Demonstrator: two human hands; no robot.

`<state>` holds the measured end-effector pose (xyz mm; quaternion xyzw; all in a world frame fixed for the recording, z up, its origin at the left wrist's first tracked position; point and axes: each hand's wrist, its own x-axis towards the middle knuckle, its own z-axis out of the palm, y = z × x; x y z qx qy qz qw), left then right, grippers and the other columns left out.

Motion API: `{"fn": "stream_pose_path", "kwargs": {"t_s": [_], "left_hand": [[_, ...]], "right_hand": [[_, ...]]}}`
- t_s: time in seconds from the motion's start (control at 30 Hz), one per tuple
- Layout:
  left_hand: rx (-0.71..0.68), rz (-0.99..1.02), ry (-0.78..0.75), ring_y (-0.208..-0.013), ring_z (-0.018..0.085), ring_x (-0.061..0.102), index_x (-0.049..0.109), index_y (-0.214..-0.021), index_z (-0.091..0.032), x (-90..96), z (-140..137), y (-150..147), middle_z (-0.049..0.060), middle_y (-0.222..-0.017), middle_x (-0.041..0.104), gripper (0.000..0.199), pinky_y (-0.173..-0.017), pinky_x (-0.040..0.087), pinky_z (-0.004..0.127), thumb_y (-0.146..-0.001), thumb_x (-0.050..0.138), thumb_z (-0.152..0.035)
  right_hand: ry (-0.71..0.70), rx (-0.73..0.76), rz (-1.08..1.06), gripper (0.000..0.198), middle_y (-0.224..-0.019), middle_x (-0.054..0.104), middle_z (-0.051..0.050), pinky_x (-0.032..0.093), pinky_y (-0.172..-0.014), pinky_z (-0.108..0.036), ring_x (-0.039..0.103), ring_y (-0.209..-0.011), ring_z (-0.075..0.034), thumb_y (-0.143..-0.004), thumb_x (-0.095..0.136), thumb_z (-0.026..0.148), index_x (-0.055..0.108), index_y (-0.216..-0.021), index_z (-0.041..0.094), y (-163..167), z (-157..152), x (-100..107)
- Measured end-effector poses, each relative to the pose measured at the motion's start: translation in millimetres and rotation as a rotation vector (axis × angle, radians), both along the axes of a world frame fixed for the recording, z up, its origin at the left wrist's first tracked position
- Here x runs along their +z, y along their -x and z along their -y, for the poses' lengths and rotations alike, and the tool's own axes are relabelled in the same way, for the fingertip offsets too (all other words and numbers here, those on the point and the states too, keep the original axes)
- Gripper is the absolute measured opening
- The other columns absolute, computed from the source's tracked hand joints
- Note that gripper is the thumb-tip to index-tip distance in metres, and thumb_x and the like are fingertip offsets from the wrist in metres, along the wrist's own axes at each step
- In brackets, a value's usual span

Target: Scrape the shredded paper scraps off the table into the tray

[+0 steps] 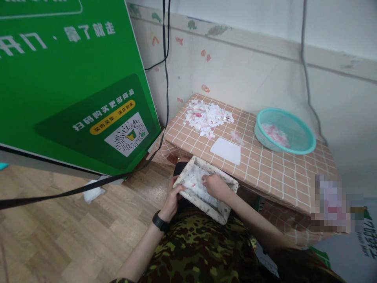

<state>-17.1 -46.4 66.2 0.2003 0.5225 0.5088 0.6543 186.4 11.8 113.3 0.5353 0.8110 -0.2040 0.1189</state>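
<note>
A pale, speckled rectangular box (231,184) rests on my lap, tilted, with whitish plastic-like scraps (196,177) inside. My left hand (173,195) is closed around the box's left corner, its thumb over the rim. Inside the box, my right hand (214,185) has its fingers pinched together over the scraps. Whatever sits between those fingertips is too small to make out. Just beyond the box, on the table, lie a flat white sheet (226,150) and a small pinkish clump of scraps (236,137).
A checked brown cloth covers the table (250,173). On it are a pile of white and pink paper pieces (206,116) and a turquoise mesh basket (300,143) holding pinkish scraps. A green machine (73,86) stands at left; a black strap (112,181) crosses before it.
</note>
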Motion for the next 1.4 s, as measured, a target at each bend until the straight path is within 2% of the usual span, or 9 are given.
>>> {"fn": "stream_pose_path", "kwargs": {"t_s": [0.23,0.4,0.6,0.8,0.9,1.0,1.13,1.3,1.4], "left_hand": [[0.008,-0.001,0.014,-0.076,0.021,0.06,0.061,-0.112,-0.023,1.1,0,0,0.001,-0.094,0.064,0.05,-0.063,0.048,0.03,-0.063,0.069,-0.028],[0.006,-0.015,0.017,-0.079,0.022,0.06,0.061,-0.112,-0.023,2.3,-1,0,0.001,-0.094,0.064,0.048,-0.064,0.049,0.03,-0.065,0.067,-0.028],[-0.001,-0.011,0.003,-0.078,0.022,0.06,0.062,-0.112,-0.022,1.4,0,0,0.001,-0.09,0.065,0.049,-0.065,0.049,0.031,-0.064,0.069,-0.029],[0.01,-0.01,0.02,-0.082,0.023,0.061,0.061,-0.112,-0.023,3.0,-1,0,0.002,-0.096,0.065,0.049,-0.065,0.049,0.03,-0.064,0.067,-0.027],[0.009,-0.02,0.017,-0.082,0.023,0.06,0.061,-0.111,-0.023,3.0,-1,0,0.002,-0.094,0.064,0.047,-0.064,0.049,0.03,-0.065,0.066,-0.026],[0.005,-0.022,0.013,-0.079,0.021,0.059,0.061,-0.111,-0.023,2.7,-1,0,0.001,-0.092,0.063,0.046,-0.063,0.049,0.03,-0.065,0.066,-0.026],[0.006,-0.009,0.013,-0.08,0.022,0.06,0.062,-0.111,-0.023,2.7,-1,0,0.001,-0.092,0.064,0.048,-0.065,0.049,0.031,-0.064,0.069,-0.028],[0.012,-0.024,0.006,-0.082,0.023,0.06,0.062,-0.112,-0.022,2.4,-1,0,0.002,-0.093,0.065,0.048,-0.064,0.05,0.03,-0.065,0.069,-0.028],[0.009,-0.032,0.005,-0.082,0.022,0.06,0.061,-0.113,-0.022,1.8,-1,0,0.002,-0.094,0.064,0.048,-0.063,0.05,0.029,-0.066,0.067,-0.026]], "right_hand": [[0.014,0.001,-0.013,0.019,-0.093,0.075,-0.015,0.044,-0.072,-0.029,0.071,-0.088,-0.025,-0.1,0.048,0.023,0.066,-0.105,0.016,-2,-2,2],[-0.052,0.013,-0.207,0.013,-0.095,0.073,-0.01,0.041,-0.078,-0.028,0.067,-0.091,-0.021,-0.097,0.051,0.019,0.064,-0.099,0.017,-8,-3,5],[-0.039,-0.107,-0.376,0.013,-0.081,0.071,-0.005,0.041,-0.072,-0.027,0.065,-0.077,-0.019,-0.095,0.055,0.018,0.068,-0.093,0.018,-6,-6,0],[-0.02,-0.069,-0.429,0.027,-0.101,0.078,-0.008,0.047,-0.084,-0.029,0.07,-0.092,-0.021,-0.092,0.054,0.011,0.074,-0.109,0.018,-3,-11,-2],[-0.027,-0.036,-0.459,0.026,-0.096,0.078,-0.007,0.048,-0.085,-0.029,0.069,-0.091,-0.021,-0.087,0.055,0.007,0.077,-0.096,0.019,-2,-10,1],[0.026,-0.078,-0.487,0.02,-0.082,0.076,-0.005,0.048,-0.077,-0.028,0.069,-0.079,-0.019,-0.085,0.058,0.009,0.076,-0.083,0.019,-1,-9,4],[0.097,-0.192,-0.486,0.023,-0.071,0.074,-0.003,0.048,-0.069,-0.027,0.067,-0.067,-0.018,-0.096,0.054,0.022,0.075,-0.088,0.018,-2,-10,4],[-0.042,-0.067,-0.366,0.024,-0.093,0.079,-0.008,0.047,-0.083,-0.029,0.071,-0.089,-0.021,-0.096,0.056,0.021,0.078,-0.087,0.019,2,-12,-1],[-0.04,-0.038,-0.258,0.022,-0.093,0.079,-0.009,0.047,-0.081,-0.028,0.072,-0.09,-0.021,-0.095,0.055,0.019,0.078,-0.093,0.019,8,-11,-3]]}}
